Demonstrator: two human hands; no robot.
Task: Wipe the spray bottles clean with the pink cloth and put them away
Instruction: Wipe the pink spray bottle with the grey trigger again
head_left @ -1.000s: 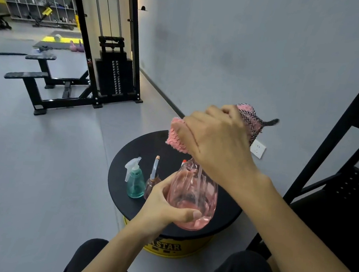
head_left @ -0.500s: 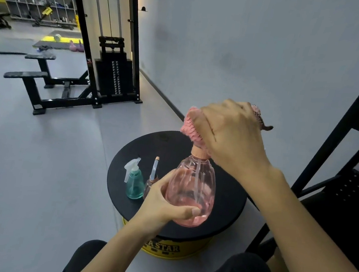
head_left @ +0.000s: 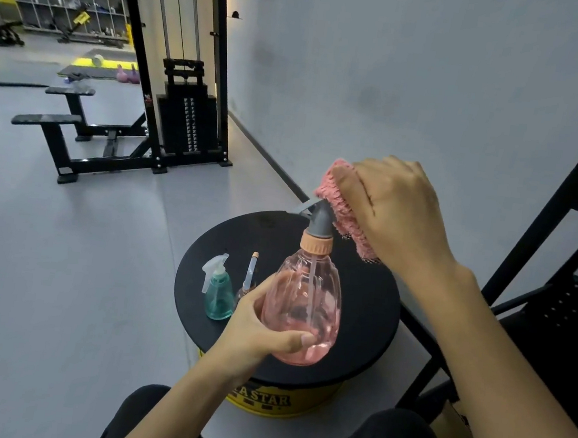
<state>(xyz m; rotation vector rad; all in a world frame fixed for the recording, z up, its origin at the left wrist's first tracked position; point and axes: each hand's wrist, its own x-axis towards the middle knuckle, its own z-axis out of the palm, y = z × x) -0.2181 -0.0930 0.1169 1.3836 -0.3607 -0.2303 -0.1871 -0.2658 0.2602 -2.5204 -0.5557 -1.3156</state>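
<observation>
I am looking down past two knees in black trousers [head_left: 156, 420]. Just beyond them the left hand [head_left: 257, 327] is gripping the pink spray bottle [head_left: 306, 303], with the thumb curling across its lower belly and the fingers wrapping the far side. The bottle is sitting over the near half of a round black tabletop [head_left: 369, 321] on a yellow base [head_left: 270, 400], but I cannot tell whether its bottom is touching the top.

Its long axis is running close to upright, with the orange collar and grey spray head uppermost. A grey part of the head is sticking out to the left. The right hand [head_left: 396, 209] is closing around the pink cloth [head_left: 344, 210] and pressing it against the right side and top of that head.

On the left part of the tabletop a teal spray bottle [head_left: 219, 292] is standing upright, its white trigger head facing left. Just beside it is a small brown bottle [head_left: 249, 275], partly hidden behind the left hand.

The right half of the tabletop is lying bare up to its rim. A black rack [head_left: 545, 230] is crowding the right side, while open grey floor [head_left: 59, 264] is spreading to the left. A grey wall [head_left: 405, 70] is running behind the table. Further off are a weight-stack machine [head_left: 188, 113], two black benches [head_left: 60, 128] and a far wall of shelving [head_left: 63, 2].
</observation>
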